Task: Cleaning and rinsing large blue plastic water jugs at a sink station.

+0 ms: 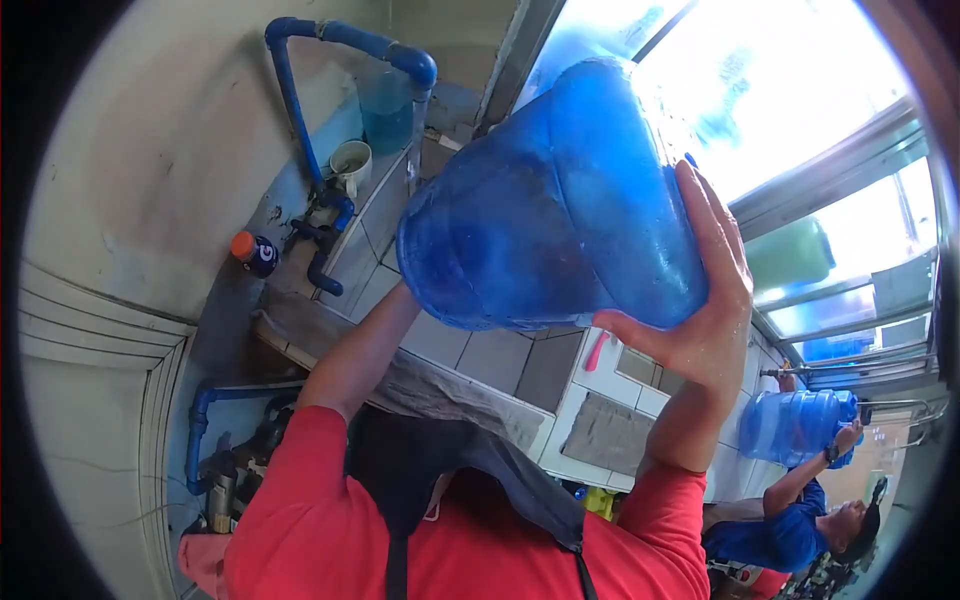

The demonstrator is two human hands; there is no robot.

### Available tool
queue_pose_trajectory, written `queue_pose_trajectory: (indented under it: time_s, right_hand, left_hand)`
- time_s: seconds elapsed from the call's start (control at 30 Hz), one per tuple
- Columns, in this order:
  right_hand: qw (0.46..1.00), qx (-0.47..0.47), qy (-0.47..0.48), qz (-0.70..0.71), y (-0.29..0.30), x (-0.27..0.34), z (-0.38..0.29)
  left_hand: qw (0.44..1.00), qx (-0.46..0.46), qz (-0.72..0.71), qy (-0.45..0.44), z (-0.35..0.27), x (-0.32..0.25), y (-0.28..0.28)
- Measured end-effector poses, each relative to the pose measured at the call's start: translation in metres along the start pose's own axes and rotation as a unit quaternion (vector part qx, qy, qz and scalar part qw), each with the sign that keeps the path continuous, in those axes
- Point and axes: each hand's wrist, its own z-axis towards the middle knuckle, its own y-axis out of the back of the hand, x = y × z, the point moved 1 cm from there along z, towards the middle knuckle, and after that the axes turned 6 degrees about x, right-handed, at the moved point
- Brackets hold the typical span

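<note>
A large translucent blue plastic water container (pixel 540 217) is held up, tilted, above a tiled counter (pixel 491 356). My right hand (pixel 709 285) grips its right end, the fingers spread along the far side and the thumb on the near edge. Water droplets show on that hand and wrist. My left forearm (pixel 367 360) reaches up behind the container's lower left end, which hides my left hand. Left of the container, a blue pipe (pixel 296 112) rises from the counter, bends over, and comes down as a clear tube (pixel 416 142).
By the wall stand a white mug (pixel 351 163), a clear vessel of bluish liquid (pixel 386 112) and an orange-capped bottle (pixel 257 253). Grey cloth (pixel 457 394) drapes the counter's front edge. At right, a co-worker (pixel 787 525) touches another blue water jug (pixel 787 427). Windows (pixel 817 172) line the far side.
</note>
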Motion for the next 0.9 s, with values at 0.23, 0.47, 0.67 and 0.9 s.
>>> queue_pose_trajectory:
  time_s: [0.23, 0.47, 0.67, 0.9]
  right_hand:
    - [0.993, 0.063, 0.076, -0.072, 0.013, 0.017, 0.024]
    - [0.988, 0.079, 0.097, -0.095, 0.019, 0.029, 0.043]
    - [0.984, 0.088, 0.114, -0.103, 0.02, 0.039, 0.053]
    - [0.984, 0.08, 0.126, -0.097, 0.017, 0.044, 0.057]
  left_hand:
    - [0.998, 0.022, 0.046, -0.04, 0.015, 0.013, -0.033]
    - [0.991, 0.036, 0.099, -0.079, 0.02, 0.008, -0.046]
    - [0.982, 0.054, 0.148, -0.104, 0.031, -0.006, -0.052]
    - [0.97, 0.074, 0.199, -0.117, 0.042, -0.028, -0.051]
